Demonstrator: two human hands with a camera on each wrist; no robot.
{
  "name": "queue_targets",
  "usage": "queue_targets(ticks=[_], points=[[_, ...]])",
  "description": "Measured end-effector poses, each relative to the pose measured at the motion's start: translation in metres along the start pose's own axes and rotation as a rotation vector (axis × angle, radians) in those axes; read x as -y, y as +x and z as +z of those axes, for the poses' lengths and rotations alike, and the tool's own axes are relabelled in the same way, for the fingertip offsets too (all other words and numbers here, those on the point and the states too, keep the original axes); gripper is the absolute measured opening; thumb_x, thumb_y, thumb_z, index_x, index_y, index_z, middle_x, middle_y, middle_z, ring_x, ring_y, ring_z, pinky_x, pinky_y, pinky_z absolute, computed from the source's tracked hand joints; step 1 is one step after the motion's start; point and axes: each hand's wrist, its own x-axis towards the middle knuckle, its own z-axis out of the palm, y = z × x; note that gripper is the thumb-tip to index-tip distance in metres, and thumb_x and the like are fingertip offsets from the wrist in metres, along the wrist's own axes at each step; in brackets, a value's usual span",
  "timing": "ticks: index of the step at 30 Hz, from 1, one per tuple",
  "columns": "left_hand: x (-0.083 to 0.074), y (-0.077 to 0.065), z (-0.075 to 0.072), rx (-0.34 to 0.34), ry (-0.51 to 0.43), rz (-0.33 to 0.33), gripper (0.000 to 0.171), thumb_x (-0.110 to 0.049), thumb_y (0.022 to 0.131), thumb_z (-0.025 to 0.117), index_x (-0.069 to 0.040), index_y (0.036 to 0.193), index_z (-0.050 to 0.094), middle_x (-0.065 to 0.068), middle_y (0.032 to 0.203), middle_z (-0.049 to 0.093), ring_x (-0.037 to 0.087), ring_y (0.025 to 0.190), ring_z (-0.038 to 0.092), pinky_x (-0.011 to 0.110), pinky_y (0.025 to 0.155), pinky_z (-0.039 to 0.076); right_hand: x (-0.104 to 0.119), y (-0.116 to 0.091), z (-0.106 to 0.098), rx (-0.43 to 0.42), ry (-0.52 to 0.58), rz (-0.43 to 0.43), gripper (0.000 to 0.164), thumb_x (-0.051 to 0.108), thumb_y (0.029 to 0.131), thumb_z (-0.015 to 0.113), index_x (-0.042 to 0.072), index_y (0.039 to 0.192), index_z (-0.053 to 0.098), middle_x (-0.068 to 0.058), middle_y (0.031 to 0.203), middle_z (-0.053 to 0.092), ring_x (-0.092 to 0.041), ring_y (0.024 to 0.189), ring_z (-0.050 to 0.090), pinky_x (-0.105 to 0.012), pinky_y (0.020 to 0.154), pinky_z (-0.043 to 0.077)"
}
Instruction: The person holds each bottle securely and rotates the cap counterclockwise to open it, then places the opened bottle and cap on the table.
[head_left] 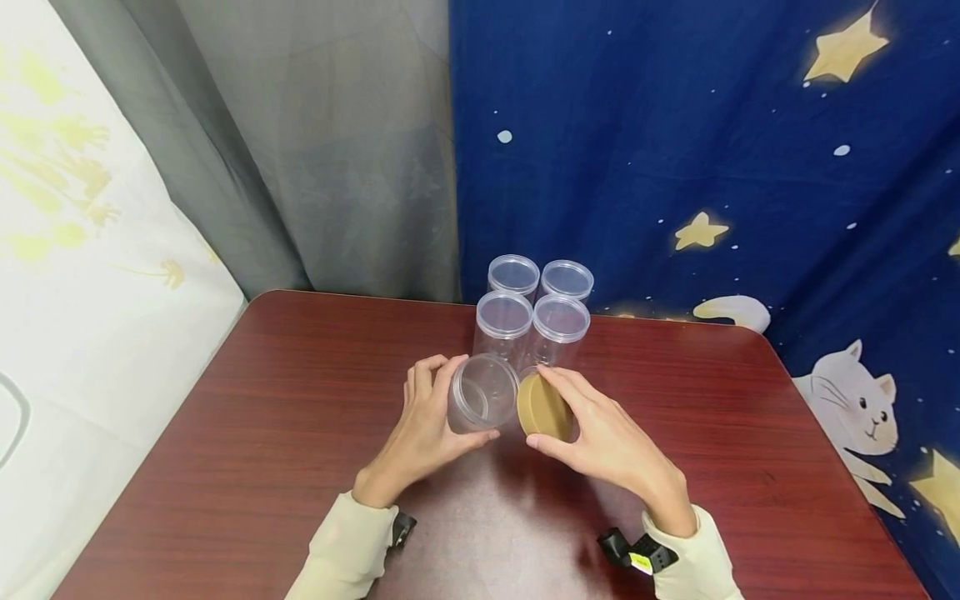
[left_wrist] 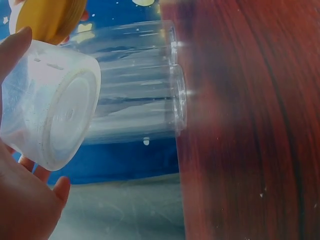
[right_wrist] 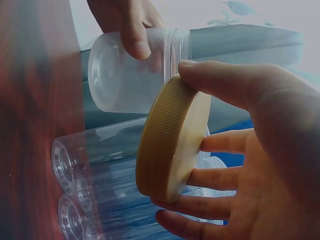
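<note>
A clear plastic jar (head_left: 486, 393), its threaded mouth uncovered, is gripped by my left hand (head_left: 431, 421) between thumb and fingers. In the left wrist view the jar's round base (left_wrist: 72, 117) faces the camera, raised off the table. My right hand (head_left: 603, 433) holds a gold ribbed screw lid (head_left: 543, 407) by its edge, thumb on one side and fingers on the other. The lid is tilted and sits right beside the jar's mouth. In the right wrist view the lid (right_wrist: 172, 142) overlaps the jar's threaded rim (right_wrist: 177, 47).
Several clear jars with clear tops stand grouped behind my hands, including a front left jar (head_left: 504, 317) and a front right jar (head_left: 561, 321). They are near the back edge of the reddish-brown table (head_left: 337, 367). A grey curtain (head_left: 337, 150) and a blue starry curtain (head_left: 637, 150) hang behind.
</note>
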Motion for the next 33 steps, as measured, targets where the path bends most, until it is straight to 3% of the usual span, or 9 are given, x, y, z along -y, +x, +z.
queue_targets(ticks=[7,12,23,33], points=[[0.001,0.003,-0.003,0.001,-0.005,-0.004,0.106,-0.041,0.057,0.095,-0.013,0.145,0.042,0.012,0.122,0.040,0.032,0.117,0.035,0.046,0.098,0.030,-0.002,-0.003,-0.002,-0.005,-0.007,0.003,0.083,0.056,0.082,0.074,0.024,0.151,0.040,0.007,0.144,0.049,-0.013,0.119,0.057,-0.042,0.096,0.050],[0.004,0.002,-0.007,-0.016,-0.007,-0.004,0.106,-0.040,0.056,0.096,-0.010,0.144,0.044,0.012,0.123,0.042,0.032,0.117,0.036,0.048,0.098,0.032,-0.003,-0.006,-0.002,-0.003,-0.021,0.015,0.083,0.055,0.082,0.074,0.024,0.151,0.041,0.005,0.143,0.050,-0.015,0.117,0.058,-0.043,0.095,0.050],[0.013,-0.001,-0.022,-0.056,-0.029,-0.089,0.104,-0.035,0.056,0.096,-0.010,0.142,0.045,0.015,0.123,0.043,0.033,0.117,0.038,0.048,0.097,0.030,-0.006,-0.010,-0.005,0.002,-0.042,0.031,0.084,0.056,0.081,0.074,0.024,0.151,0.040,0.006,0.144,0.049,-0.014,0.116,0.058,-0.043,0.094,0.050],[0.023,0.005,-0.029,-0.078,-0.016,-0.104,0.101,-0.035,0.058,0.095,-0.006,0.141,0.045,0.017,0.124,0.045,0.033,0.118,0.041,0.049,0.098,0.032,-0.012,-0.014,-0.006,0.000,-0.069,0.042,0.086,0.056,0.081,0.074,0.024,0.152,0.038,0.004,0.145,0.049,-0.016,0.116,0.059,-0.045,0.093,0.051]])
